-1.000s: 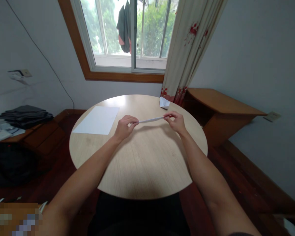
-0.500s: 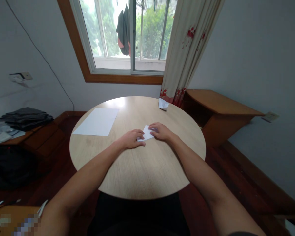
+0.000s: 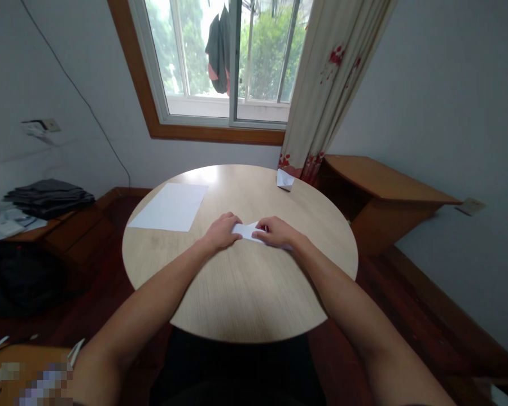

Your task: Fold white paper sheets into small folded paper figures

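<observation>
A folded piece of white paper [image 3: 247,230] lies near the middle of the round table, between my two hands. My left hand [image 3: 223,230] grips its left end, the thumb at the near edge and the fingers at the far side. On the right part of the paper, my right hand [image 3: 275,230] is curled, its thumb and fingers closed on it. My palm hides some of that end. Farther left on the table rests a flat white sheet [image 3: 169,207]. A small folded paper shape [image 3: 285,180] stands at the far right edge.
The round wooden table [image 3: 245,304] is right in front of me. Beyond it are a window and a patterned curtain [image 3: 334,73]. A brown wooden desk [image 3: 393,177] stands on the right. Dark folded cloth [image 3: 48,197] sits on a cabinet at left.
The folded paper has turned and now lies more level, its left end in my left hand. That hand shifted slightly left and up; my right hand moved a little nearer. The view swung slightly.
</observation>
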### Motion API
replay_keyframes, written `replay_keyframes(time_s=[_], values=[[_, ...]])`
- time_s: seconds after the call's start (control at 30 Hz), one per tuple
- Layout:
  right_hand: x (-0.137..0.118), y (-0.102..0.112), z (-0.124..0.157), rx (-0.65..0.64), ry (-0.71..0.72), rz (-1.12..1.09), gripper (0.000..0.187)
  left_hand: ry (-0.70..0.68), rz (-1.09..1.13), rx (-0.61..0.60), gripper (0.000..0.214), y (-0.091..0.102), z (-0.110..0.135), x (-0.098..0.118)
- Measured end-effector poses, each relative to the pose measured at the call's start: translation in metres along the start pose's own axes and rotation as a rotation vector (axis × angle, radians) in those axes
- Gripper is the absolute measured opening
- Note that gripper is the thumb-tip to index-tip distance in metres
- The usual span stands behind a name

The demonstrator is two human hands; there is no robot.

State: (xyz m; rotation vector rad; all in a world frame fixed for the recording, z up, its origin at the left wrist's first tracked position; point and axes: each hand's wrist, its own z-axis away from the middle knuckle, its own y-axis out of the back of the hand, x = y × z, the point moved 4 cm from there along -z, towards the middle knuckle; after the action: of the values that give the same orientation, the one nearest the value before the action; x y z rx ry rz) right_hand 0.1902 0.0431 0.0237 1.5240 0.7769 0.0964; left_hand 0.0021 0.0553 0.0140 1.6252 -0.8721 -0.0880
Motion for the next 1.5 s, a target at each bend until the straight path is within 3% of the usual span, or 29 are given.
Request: replay_keyframes(time_s=[0.13, 0.33, 0.57, 0.73, 1.03, 1.13, 1.23, 1.33, 1.5], values=[[0.001, 0.003, -0.001, -0.01, -0.047, 0.024, 0.031, -0.025, 0.041, 0.035, 0.025, 0.004, 0.002, 0.007], [0.004, 0.006, -0.011, 0.101, 0.032, -0.037, 0.024, -0.108, 0.124, 0.014, 0.017, 0.005, 0.003, 0.018], [0.011, -0.002, -0.013, -0.042, -0.033, -0.195, 0.025, -0.182, 0.236, -0.033, 0.015, 0.006, 0.003, 0.018], [0.007, 0.0, -0.012, -0.13, -0.024, -0.146, 0.032, -0.159, 0.241, -0.076, 0.015, 0.004, 0.003, 0.016], [-0.005, -0.007, -0.013, -0.233, -0.145, -0.109, 0.036, -0.183, 0.284, -0.044, 0.018, 0.004, 0.005, 0.017], [-0.006, -0.002, -0.011, -0.207, -0.152, -0.107, 0.038, -0.051, 0.449, -0.037, 0.03, -0.001, 0.001, 0.009], [-0.011, 0.007, -0.009, -0.136, -0.085, -0.06, 0.038, 0.211, 0.758, 0.006, 0.047, -0.006, -0.005, -0.002], [-0.021, 0.016, -0.005, -0.071, -0.023, 0.029, 0.036, 0.463, 1.044, -0.003, 0.035, -0.01, -0.006, -0.006], [-0.048, 0.029, 0.0, 0.0, 0.052, 0.21, 0.037, 0.557, 1.259, -0.097, 0.028, -0.005, -0.002, 0.003]])
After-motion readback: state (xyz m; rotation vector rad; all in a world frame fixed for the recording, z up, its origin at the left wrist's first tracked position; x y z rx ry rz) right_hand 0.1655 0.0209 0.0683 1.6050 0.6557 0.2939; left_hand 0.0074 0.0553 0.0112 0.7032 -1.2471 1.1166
